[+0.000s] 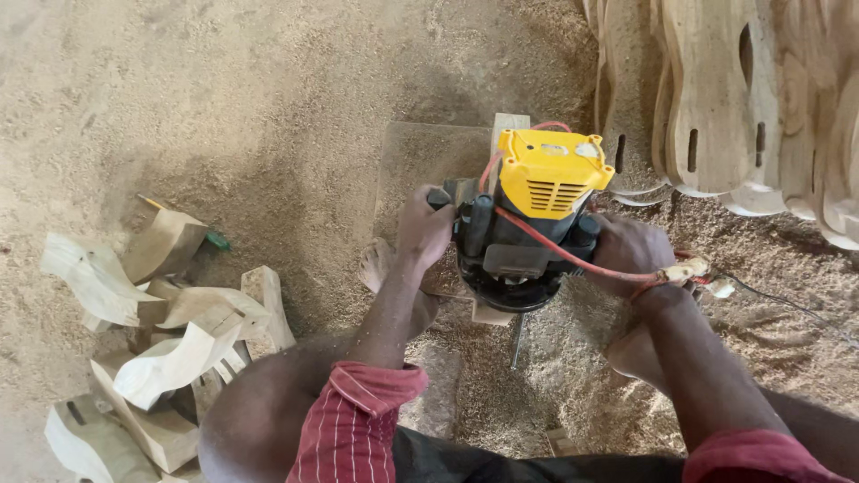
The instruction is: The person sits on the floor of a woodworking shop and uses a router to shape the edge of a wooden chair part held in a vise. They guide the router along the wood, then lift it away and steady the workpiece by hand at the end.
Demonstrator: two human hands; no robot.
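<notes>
On a floor [268,116] thick with sawdust, a router [528,219] with a yellow top and black body stands upright on a narrow strip of wood [506,134], near the middle of the view. Both hands clamp it from either side. The left hand [423,228] is closed around the black handle on the router's left, fingers wrapped over it. The right hand [626,250] is closed on the handle at the router's right, with a red cable [555,246] running across the tool's front to a taped joint [684,268] at that wrist. Under the strip lies a flat board [420,156], dusted over. A bare foot [380,264] rests just left of the router, below the left hand. Left of the person's knee sits a heap of pale cut wooden blocks [170,331], loosely stacked. At upper right, a row of shaped wooden blanks [716,98] with slots leans together, well apart from the hands.
</notes>
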